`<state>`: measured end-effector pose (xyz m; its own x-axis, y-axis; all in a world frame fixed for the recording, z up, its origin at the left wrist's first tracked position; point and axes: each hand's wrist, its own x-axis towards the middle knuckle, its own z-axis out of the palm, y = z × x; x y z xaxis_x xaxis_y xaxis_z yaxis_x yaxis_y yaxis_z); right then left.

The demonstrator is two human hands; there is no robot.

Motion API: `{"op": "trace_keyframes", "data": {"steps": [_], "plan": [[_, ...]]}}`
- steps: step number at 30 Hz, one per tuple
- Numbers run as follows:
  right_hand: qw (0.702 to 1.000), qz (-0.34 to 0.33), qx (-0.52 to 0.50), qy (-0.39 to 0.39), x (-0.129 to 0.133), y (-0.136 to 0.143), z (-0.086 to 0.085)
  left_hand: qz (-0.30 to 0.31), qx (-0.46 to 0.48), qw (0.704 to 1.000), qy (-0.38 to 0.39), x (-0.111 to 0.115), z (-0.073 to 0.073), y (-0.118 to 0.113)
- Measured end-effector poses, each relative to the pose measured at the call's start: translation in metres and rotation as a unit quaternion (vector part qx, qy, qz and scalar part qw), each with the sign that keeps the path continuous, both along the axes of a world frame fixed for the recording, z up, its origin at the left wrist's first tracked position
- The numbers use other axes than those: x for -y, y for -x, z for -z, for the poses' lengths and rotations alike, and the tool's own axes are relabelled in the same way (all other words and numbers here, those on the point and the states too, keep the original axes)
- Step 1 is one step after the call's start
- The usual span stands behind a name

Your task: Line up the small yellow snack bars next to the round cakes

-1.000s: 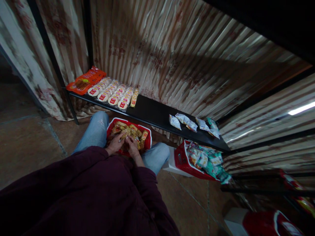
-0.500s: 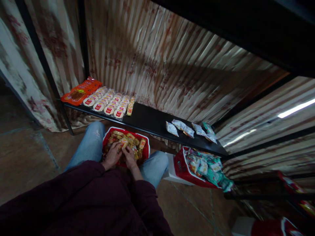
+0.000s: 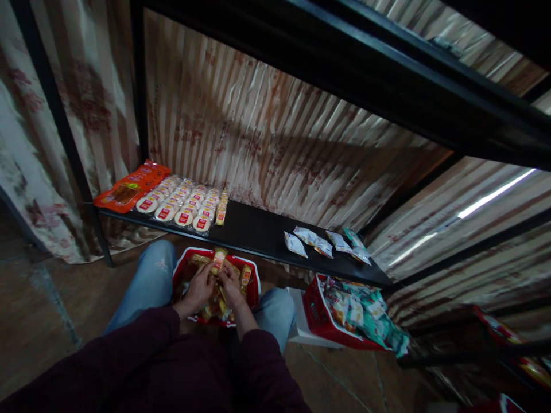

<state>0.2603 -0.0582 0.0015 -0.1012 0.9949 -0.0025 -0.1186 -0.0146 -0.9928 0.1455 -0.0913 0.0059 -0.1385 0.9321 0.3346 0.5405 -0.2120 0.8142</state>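
Observation:
Between my knees stands a red basket [image 3: 257, 287] with a white rim, full of small golden snack packets. My left hand [image 3: 201, 287] and my right hand [image 3: 231, 283] are over it, fingers closed together on one golden snack packet [image 3: 219, 258] held between them. Beyond the basket runs a black shelf [image 3: 253, 229]. On its left part lie rows of round white wrapped snacks [image 3: 183, 215], with a short line of golden packets [image 3: 221, 209] at their right end.
An orange bag [image 3: 131, 188] lies at the shelf's left end, several white packets [image 3: 316, 240] toward its right. A second red basket [image 3: 316, 310] holds green and white bags, beside a white box [image 3: 297, 321]. Black posts and an upper shelf [image 3: 344, 74] frame the space.
Both hands have lifted the golden packet toward the basket's far rim, nearer the shelf. The view has tilted up, so the shelf and baskets appear lower.

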Motion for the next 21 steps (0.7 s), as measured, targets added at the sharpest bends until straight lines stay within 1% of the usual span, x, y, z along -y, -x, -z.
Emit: {"op": "trace_keyframes", "data": {"steps": [3,7,12,15,18,21], "plan": [[0.998,-0.026,-0.048,-0.002,-0.015,0.008,-0.014,-0.006,0.004,1.000,-0.005,-0.016,-0.011,0.005],[0.999,-0.024,-0.041,-0.012,-0.042,0.019,-0.024,-0.012,0.006,0.999,-0.029,-0.044,-0.021,0.011],[0.999,0.017,0.005,-0.038,-0.084,0.029,-0.025,-0.025,-0.007,0.998,-0.052,-0.080,-0.025,0.016],[0.998,0.024,0.038,-0.048,-0.107,0.032,-0.026,-0.035,-0.018,0.998,-0.054,-0.098,-0.026,0.018],[0.995,0.036,0.074,-0.054,-0.125,0.035,-0.028,-0.035,-0.024,0.997,-0.058,-0.111,-0.029,0.021],[0.989,0.053,0.124,-0.059,-0.138,0.037,-0.028,-0.031,-0.041,0.997,-0.052,-0.119,-0.032,0.021]]}}
